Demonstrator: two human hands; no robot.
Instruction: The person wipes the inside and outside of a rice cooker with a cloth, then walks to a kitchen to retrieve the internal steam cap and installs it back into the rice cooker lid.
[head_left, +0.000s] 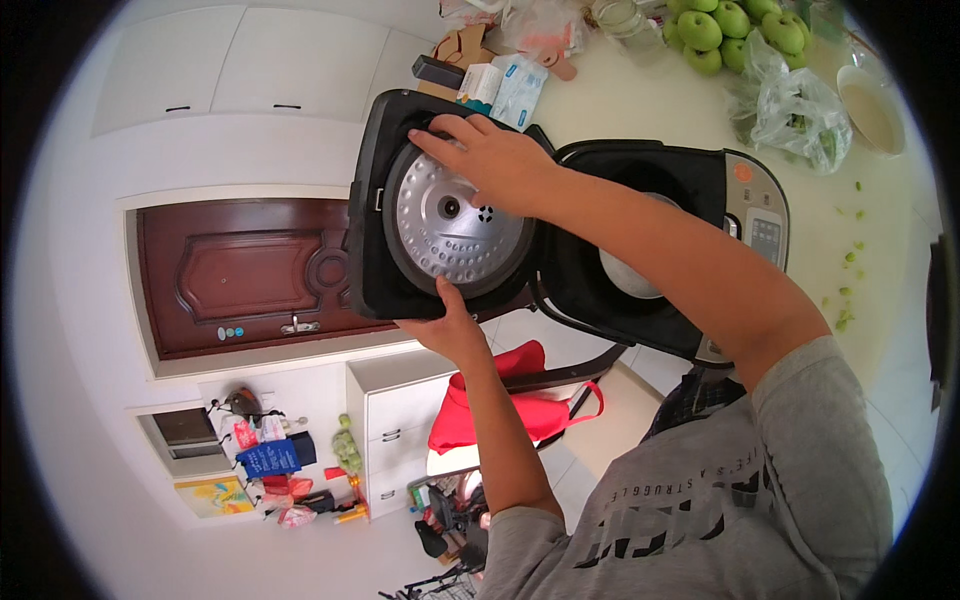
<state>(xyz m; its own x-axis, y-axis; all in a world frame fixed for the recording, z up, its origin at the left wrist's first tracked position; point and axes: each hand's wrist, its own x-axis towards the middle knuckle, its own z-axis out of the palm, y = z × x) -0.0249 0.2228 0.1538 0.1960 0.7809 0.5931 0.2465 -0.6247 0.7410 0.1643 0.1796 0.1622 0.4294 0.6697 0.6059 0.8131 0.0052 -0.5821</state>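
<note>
An electric rice cooker (752, 247) stands with its black hinged lid (367, 277) swung up. The lid's inside carries a round, dimpled metal inner lid (420, 217) with a dark rim. My right hand (491, 161) lies over the inner lid's upper part in the picture, its fingers on the rim and its thumb near the small vent. At the lid's lower edge in the picture is my left hand (450, 330). Its thumb presses by the inner lid's rim, and its other fingers go behind the lid, partly hidden. A greyish round surface (630, 266) shows inside the cooker, partly behind my right forearm.
The pale tabletop (637, 97) bears green apples (701, 30), a clear plastic bag (802, 112), a bowl (870, 112), tissue packs (519, 90) and scattered green scraps (847, 289). A chair with a red bag (510, 405) stands close by the table. Beyond is a brown door (247, 262).
</note>
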